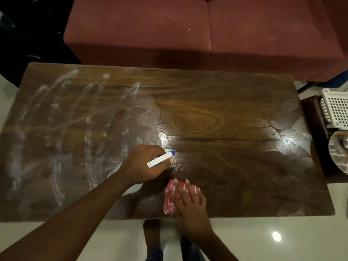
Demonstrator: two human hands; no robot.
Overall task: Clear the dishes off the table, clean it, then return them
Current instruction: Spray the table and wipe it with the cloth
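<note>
- Table: bare of dishes; white smears over left half, wet sheen at centre and right.
- Dishes: off to the right on a side stand — white basket, glass plate.
- Left hand: fingers wrapped round spray bottle, nozzle aimed at table centre.
- Right hand: fingers flat and spread, pressing red-white cloth near front edge.
- Risk: too much spray w/ cloth idle could leave more streaks; left smears likely dry on.
</note>
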